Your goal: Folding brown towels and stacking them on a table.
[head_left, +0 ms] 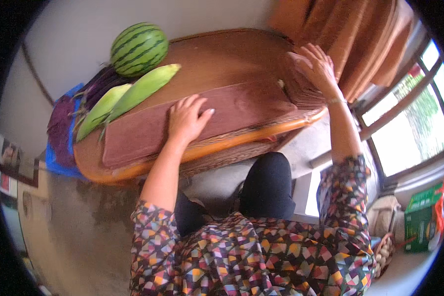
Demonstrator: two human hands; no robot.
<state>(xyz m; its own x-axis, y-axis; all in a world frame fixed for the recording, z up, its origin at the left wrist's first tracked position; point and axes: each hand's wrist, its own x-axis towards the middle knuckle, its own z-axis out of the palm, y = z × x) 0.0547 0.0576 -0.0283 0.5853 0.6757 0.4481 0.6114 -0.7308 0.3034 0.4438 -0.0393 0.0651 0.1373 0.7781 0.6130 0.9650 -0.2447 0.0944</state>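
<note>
My left hand (pixel 188 119) lies palm down, fingers apart, on a folded reddish-brown cloth (pixel 140 137) spread along the near edge of a wooden table (pixel 222 61). At the table's right end, my right hand (pixel 318 68) is raised at a bunched or stacked brown cloth (pixel 305 87); whether its thumb touches the fabric is unclear. Left of the cloth, two ears of corn in green husks (pixel 144 90) lie side by side. Behind them rests a striped watermelon (pixel 139 49), next to dark purple, long-stemmed produce (pixel 100 85).
A purple bundle on blue plastic (pixel 63 151) hangs at the table's left end. An orange-brown curtain (pixel 355 40) hangs behind my right hand, beside a window (pixel 403 122). At the lower right stand a green box (pixel 421 222) and a basket of round, pale items (pixel 384 255).
</note>
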